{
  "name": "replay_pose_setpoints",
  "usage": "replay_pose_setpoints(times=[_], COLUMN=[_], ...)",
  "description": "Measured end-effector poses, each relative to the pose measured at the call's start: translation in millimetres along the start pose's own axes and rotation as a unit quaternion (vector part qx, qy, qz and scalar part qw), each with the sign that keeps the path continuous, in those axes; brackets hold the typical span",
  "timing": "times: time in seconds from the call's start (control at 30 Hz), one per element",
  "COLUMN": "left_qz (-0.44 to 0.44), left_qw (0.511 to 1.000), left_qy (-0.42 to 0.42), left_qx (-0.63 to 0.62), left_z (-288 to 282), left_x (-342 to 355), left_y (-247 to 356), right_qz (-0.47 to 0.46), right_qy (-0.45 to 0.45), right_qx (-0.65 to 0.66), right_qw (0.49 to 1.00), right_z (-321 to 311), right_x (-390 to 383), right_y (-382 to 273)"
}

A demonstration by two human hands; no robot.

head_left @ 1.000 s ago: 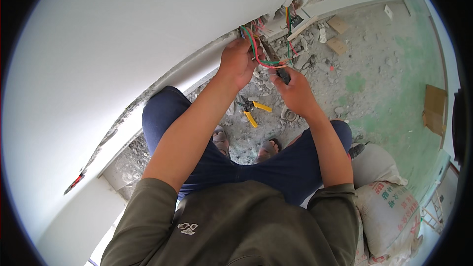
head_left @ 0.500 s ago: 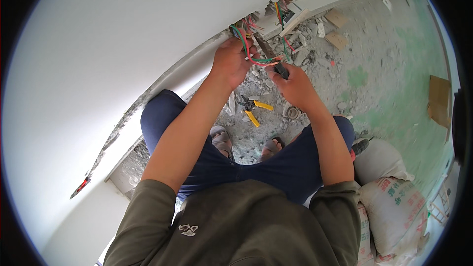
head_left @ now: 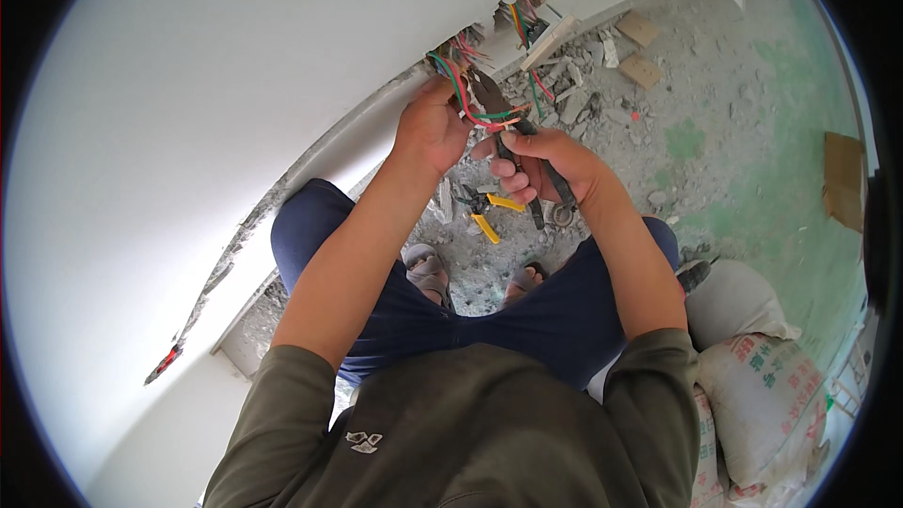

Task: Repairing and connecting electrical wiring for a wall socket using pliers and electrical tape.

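Your left hand [head_left: 435,129] grips a bundle of red and green wires [head_left: 462,94] coming out of the broken lower edge of the white wall [head_left: 245,85]. Your right hand [head_left: 562,158] curls around black-handled pliers [head_left: 562,190], handles spread, jaws near the wires. Yellow-handled pliers [head_left: 478,199] lie on the rubble-strewn floor [head_left: 715,122] below your hands.

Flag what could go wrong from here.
The bare left hand holds red and green wires; if live, their exposed copper ends could shock it. The black-handled pliers in the right hand, close to those ends, might slip and nick a wire. The yellow-handled tool lying ahead of the sandals could trip a foot.
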State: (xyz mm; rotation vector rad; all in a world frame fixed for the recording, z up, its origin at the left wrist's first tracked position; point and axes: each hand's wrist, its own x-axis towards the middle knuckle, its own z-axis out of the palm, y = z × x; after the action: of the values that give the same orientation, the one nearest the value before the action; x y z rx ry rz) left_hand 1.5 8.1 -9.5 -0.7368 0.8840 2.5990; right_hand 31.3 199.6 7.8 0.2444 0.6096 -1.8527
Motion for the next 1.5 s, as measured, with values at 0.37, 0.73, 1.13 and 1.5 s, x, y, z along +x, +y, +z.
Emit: replay_pose_setpoints(times=[0.37,0.73,1.13,1.5], left_qz=[0.0,-0.027,-0.033,-0.027], left_qw=[1.0,0.999,0.997,0.998], left_qy=[-0.013,-0.024,0.023,0.008], left_qx=[0.002,0.019,0.058,0.063], left_z=[1,-6,2,4], left_x=[-2,6,-1,0], left_y=[2,7,13,13], right_qz=[0.02,-0.022,-0.1,-0.125], right_qy=[-0.106,0.024,0.227,0.222], right_qx=[0.108,-0.146,-0.618,-0.605], right_qw=[0.988,0.989,0.746,0.754], right_z=[4,7,14,23], right_x=[0,-2,-6,-7], right_y=[5,3,7,1])
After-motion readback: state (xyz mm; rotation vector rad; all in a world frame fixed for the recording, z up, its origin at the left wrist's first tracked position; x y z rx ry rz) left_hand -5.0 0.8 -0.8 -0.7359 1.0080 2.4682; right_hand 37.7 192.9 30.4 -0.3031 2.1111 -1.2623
